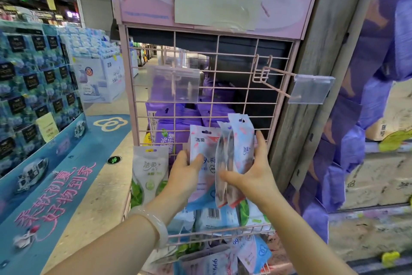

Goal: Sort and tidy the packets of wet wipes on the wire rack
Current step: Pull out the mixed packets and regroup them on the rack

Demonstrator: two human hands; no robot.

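Both hands are up against the pink wire rack [223, 105]. Left hand [186, 171] fingers pinch one pink-blue wipes packet [204, 147]; at its 3 o'clock, right hand [254, 173] fingers wrap a fanned packet bunch [236, 152], hang holes at 12.

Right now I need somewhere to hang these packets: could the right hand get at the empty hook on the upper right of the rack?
Probably yes. The empty hook juts out with nothing before it, above the right hand, though that hand grips a bunch of packets.
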